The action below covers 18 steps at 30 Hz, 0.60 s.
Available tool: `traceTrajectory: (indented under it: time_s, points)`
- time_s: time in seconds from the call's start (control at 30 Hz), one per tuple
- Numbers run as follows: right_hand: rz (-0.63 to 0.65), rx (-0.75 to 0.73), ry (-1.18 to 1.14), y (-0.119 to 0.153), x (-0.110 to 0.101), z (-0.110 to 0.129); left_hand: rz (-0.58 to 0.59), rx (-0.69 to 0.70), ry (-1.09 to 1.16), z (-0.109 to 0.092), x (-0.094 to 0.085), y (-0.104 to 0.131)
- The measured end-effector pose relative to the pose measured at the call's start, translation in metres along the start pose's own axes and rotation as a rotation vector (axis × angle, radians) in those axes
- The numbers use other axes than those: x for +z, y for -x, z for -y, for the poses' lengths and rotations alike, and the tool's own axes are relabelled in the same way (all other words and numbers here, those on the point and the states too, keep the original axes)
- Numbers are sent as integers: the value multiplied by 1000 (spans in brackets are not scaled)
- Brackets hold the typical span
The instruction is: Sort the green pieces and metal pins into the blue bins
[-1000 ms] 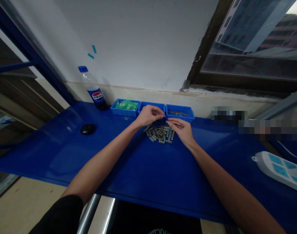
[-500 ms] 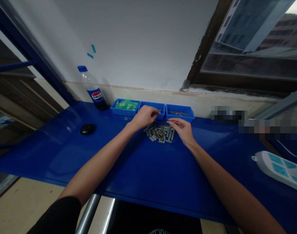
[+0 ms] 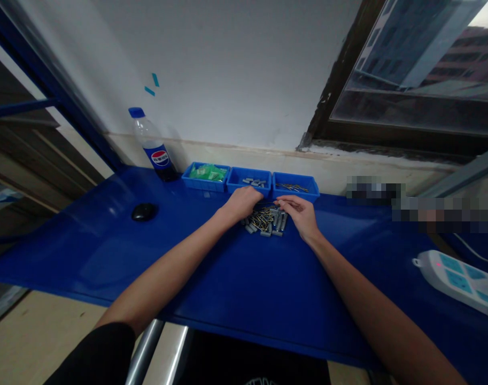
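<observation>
Head view, and the left hand (image 3: 246,202) is in at the far left of the pile (image 3: 261,218), its fingertips tucked out of sight, so whether it grips anything cannot be told! Over at the far right, the right hand (image 3: 302,213) has thumb and fingers drawn together, but anything pinched there is too small to make out. Here's the danger: pieces lie crossed and crowded, so fingers lifting one could drag neighbours along or knock a plug loose. The middle bin (image 3: 249,173) and right bin (image 3: 295,177) stand side by side, too, so a piece slipping where they meet could land in either. And what a pile: on the blue table (image 3: 235,278), just in front of the middle bin, slim brassy screws (image 3: 263,216) criss-cross at the centre, with stubby grey plugs (image 3: 278,233) along the near and right edges, dull beside that shine
</observation>
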State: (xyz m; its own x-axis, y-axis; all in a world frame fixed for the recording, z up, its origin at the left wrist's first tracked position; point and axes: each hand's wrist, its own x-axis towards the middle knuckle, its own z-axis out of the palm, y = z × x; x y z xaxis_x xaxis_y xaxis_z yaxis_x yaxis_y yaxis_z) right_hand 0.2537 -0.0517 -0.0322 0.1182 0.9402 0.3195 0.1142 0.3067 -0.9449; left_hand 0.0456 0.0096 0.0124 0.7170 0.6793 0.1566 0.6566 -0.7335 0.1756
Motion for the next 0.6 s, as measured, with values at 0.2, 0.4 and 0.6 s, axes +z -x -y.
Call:
traceTrajectory:
  time_s: [0.2,0.4,0.6]
  points:
    - [2,6,5,1,0,5,-55,45,-123,-6,-12,0]
    - [-18,-13,13,1,0,2,-207,45,348,-9,-20,-4]
    - [30,-15,25,1,0,-3,-167,-33,826,-10,-17,-5]
